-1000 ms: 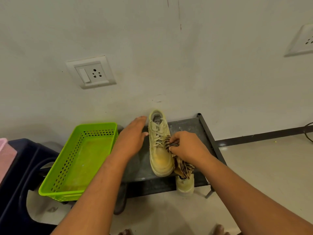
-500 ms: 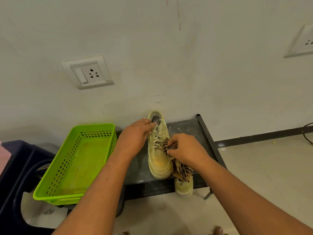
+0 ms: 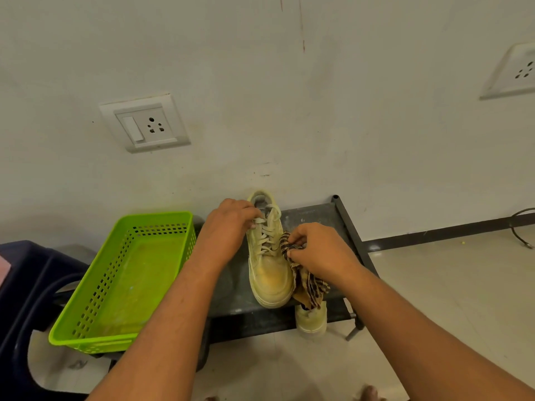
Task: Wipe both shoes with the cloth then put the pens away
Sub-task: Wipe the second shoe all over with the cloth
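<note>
As shoe lies: heel at wall, toe toward person
Left grip: curled on laces
Right grip: bunches cloth against shoe's right side

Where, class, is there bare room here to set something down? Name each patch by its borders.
Free: the floor of the green basket, and the back corner of the shelf between shoe and right rail. Crowded: mid-shelf, where left hand, right hand, shoe and cloth meet.

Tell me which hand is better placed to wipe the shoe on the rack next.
Right. The right hand pinches the striped cloth right beside the shoe; the left hand grips that shoe at its laces, likely steadying it.
</note>
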